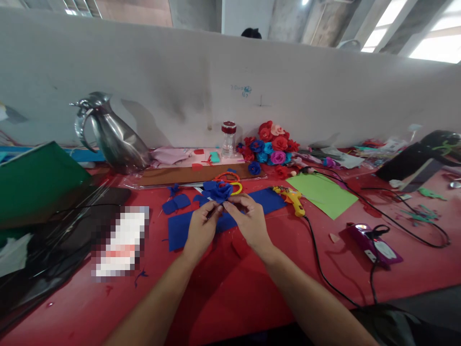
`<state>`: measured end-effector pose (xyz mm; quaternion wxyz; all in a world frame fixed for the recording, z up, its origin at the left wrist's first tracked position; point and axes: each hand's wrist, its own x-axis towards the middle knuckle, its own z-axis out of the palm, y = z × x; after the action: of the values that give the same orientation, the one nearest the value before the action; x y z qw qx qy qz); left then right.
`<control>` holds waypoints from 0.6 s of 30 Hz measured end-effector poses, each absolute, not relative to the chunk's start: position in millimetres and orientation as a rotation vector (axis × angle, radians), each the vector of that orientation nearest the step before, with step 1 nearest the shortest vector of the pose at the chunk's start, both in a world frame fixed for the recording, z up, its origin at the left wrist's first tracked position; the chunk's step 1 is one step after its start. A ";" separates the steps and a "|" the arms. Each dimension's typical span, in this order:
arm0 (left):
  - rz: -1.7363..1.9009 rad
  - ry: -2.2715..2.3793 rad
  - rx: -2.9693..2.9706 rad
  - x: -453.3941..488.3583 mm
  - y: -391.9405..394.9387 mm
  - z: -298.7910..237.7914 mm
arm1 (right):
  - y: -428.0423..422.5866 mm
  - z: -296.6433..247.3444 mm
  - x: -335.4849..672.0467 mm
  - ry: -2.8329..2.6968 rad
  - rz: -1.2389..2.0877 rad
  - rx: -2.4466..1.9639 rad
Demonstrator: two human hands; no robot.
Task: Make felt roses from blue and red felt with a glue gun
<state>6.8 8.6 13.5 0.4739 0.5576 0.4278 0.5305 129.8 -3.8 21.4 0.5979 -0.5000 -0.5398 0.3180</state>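
A blue paper flower point(218, 191) is pinched at its base between the fingertips of my left hand point(205, 223) and my right hand point(248, 218). Both hands are closed around its underside, and the fingertips hide the base. Beneath them lies a long blue paper strip point(178, 231) on the red tabletop. Cut blue petal pieces point(175, 204) rest to the left of the flower. Just behind it are scissors with a yellow handle loop point(236, 188). A yellow glue gun point(292, 198) lies right of my right hand, on the strip's end.
Behind stand a steel jug point(115, 134), a glass jar point(228, 139) with a red lid and a pile of finished paper flowers point(273, 144). Green paper point(326, 194), a purple power strip point(376, 245) and black cords lie right. A green board point(39, 182) is at left.
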 end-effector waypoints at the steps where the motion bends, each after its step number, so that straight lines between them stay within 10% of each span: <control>1: 1.290 1.039 1.339 6.8 8.5 13.8 | -4.1 21.9 129.6 -1.256 0.736 -1.161; 18: 1.210 0.778 0.693 9.7 11.8 12.4 | -0.6 13.2 128.3 -1.313 0.790 -1.136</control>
<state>9.7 11.8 12.4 0.6979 0.3108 0.3491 0.5426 128.3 -0.6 13.2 0.5786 -0.4855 -0.5615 0.3380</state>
